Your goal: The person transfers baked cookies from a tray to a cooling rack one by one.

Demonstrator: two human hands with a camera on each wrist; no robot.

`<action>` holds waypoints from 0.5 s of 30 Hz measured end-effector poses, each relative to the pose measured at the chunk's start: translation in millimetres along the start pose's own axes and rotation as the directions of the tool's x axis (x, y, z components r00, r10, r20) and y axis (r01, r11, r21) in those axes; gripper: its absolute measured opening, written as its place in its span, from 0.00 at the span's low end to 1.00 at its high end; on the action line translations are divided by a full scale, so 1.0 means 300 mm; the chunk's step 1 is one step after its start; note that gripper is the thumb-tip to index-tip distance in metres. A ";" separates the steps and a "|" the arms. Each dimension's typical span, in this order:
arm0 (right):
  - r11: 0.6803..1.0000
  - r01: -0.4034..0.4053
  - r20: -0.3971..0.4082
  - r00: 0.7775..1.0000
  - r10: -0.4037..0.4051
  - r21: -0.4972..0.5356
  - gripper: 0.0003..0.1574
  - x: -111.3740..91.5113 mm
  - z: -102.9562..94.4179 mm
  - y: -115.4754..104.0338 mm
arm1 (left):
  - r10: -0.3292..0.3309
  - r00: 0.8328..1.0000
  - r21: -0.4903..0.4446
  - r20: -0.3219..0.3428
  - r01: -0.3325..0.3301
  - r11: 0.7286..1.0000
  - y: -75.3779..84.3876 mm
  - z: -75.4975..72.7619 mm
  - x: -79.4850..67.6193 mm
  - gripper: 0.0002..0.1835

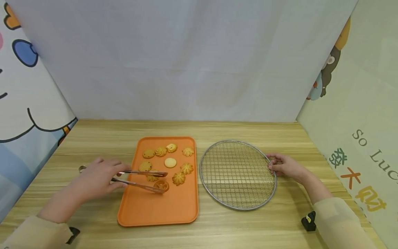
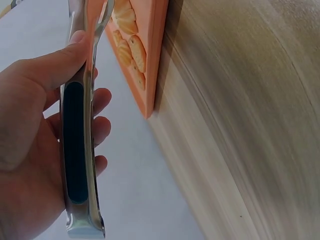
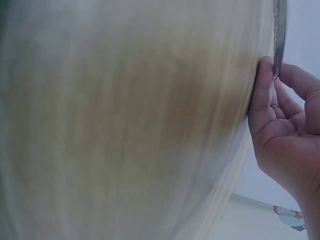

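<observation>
My left hand [image 1: 99, 176] holds a pair of metal tongs [image 2: 75, 145], thumb on one side and fingers on the other. The tongs' arms stand apart, their tips around a pretzel-shaped cookie [image 1: 161, 186] on the orange tray [image 1: 158, 211]. Whether the tips touch it I cannot tell. Several other cookies [image 1: 178, 178], some ridged and some round, lie across the tray's upper part. To the right lies a round wire rack [image 1: 237, 174]. My right hand [image 1: 284, 166] pinches its metal rim at the right side, as the right wrist view also shows.
Tray and rack lie side by side on a wood-grain table [image 1: 248, 228], a narrow strip of wood between them. A pale cloth wall [image 1: 192, 62] rises at the back. Printed panels [image 1: 357, 121] stand on both sides.
</observation>
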State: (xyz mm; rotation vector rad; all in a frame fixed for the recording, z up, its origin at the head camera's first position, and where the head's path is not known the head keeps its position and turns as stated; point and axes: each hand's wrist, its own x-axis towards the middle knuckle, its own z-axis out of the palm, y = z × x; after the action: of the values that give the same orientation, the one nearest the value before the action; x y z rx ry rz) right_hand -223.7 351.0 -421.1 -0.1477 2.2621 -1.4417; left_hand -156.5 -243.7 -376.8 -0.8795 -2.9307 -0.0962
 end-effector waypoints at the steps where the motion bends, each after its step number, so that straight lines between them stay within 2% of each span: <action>1: 1.000 0.002 0.000 1.000 -0.002 0.004 0.38 0.000 0.001 -0.001 | 0.001 1.000 -0.002 0.002 -0.001 1.000 0.001 0.001 0.000 0.22; 7: 1.000 0.006 -0.001 1.000 -0.006 0.008 0.38 0.001 0.002 0.001 | 0.022 1.000 0.000 -0.002 -0.022 1.000 -0.001 0.007 0.000 0.19; 15: 1.000 0.004 0.003 1.000 -0.004 0.009 0.38 0.005 -0.001 0.008 | 0.006 1.000 -0.018 0.006 -0.006 1.000 0.002 0.014 0.000 0.18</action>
State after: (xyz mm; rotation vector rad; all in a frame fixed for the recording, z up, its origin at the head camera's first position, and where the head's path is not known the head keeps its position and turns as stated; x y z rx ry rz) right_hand -224.9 351.9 -423.7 -0.1514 2.2533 -1.4529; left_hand -156.4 -243.0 -380.9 -0.8928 -2.9366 -0.1205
